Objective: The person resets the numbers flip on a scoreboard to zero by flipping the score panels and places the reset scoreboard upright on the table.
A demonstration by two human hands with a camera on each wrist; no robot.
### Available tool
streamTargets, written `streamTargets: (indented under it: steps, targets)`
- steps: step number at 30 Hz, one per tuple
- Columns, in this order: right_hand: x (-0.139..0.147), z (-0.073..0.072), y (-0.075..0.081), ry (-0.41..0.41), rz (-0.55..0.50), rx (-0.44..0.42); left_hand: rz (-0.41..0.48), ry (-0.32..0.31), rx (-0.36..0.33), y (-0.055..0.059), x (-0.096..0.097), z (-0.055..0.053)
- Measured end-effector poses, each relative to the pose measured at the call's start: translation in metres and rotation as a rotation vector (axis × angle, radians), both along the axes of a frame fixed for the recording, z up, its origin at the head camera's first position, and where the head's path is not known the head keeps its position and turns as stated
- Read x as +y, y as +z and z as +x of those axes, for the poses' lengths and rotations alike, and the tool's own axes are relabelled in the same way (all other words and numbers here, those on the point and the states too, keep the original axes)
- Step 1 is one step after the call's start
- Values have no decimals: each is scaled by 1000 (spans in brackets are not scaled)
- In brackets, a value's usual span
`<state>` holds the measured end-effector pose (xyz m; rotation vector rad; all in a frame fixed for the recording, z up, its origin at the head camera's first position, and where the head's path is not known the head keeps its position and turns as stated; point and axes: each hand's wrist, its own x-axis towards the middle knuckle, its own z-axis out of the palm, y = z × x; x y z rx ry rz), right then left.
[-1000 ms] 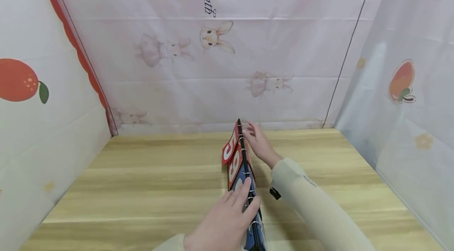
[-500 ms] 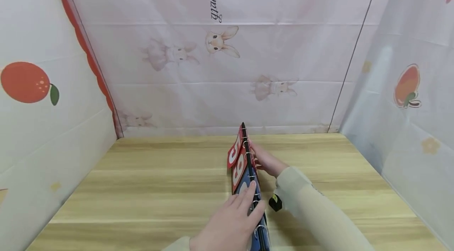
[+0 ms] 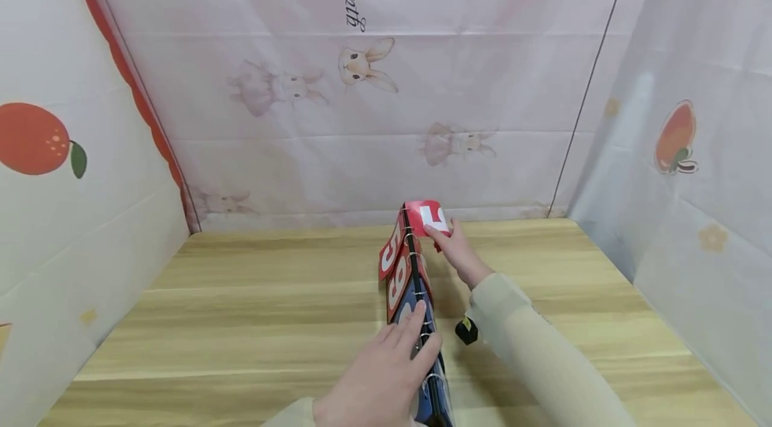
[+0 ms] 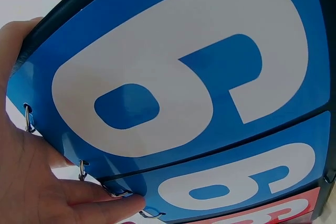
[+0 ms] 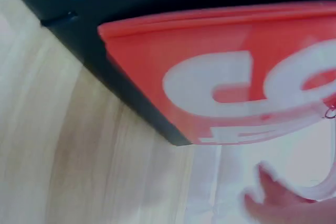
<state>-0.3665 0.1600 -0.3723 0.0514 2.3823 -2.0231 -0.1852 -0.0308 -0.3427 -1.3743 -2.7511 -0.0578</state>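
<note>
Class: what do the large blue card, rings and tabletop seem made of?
Large blue card: probably plastic or coated card; smooth, slightly glossy, with pale reflections near its ringed edge. Rings: likely metal; thin, silvery, glinting. Tabletop: wood or wood-look laminate, apparently satin; pale streaked grain, which print could imitate.

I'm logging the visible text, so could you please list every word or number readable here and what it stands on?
"warmth": backdrop curtain; lettering above it is cut off.
"5": far red flip-card.
"9": large blue flip-card, ringed edge up.
"9": small blue flip-card, likewise.
"9": near red flip-card, likewise.
Partly hidden, unreadable: raised red flip-card, pinched by the right hand.
Blurred, uncertain: red flip-cards in the right wrist view.
</note>
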Motion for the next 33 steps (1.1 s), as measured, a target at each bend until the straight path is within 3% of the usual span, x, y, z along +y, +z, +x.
streamTargets:
  steps: [3, 7, 11, 15, 18, 21, 23, 29, 33]
  targets:
    - [-4, -3, 8, -14, -81, 44, 11, 5, 55, 0, -2, 1]
    - [-12, -4, 17, -15, -127, 115, 9, 19, 24, 1, -4, 2]
    - [-17, -1, 21, -65, -62, 191, 26, -18, 26, -1, -1, 4]
    - [-24, 5, 26, -44, 10, 288, 66, -54, 108, -6, 0, 4]
    - [-32, 10, 33, 27, 115, 406, 69, -51, 104, -7, 0, 3]
    - [-36, 9, 34, 103, 271, 530, 51, -34, 45, -5, -1, 1]
    - [-36, 1, 27, 119, 373, 612, 48, -28, 26, -4, -1, 0]
    - [-36, 1, 30, 174, 548, 628, 87, -37, 100, -7, -2, -1]
    - [-36, 0, 33, 227, 778, 623, 95, -34, 113, -8, -3, -2]
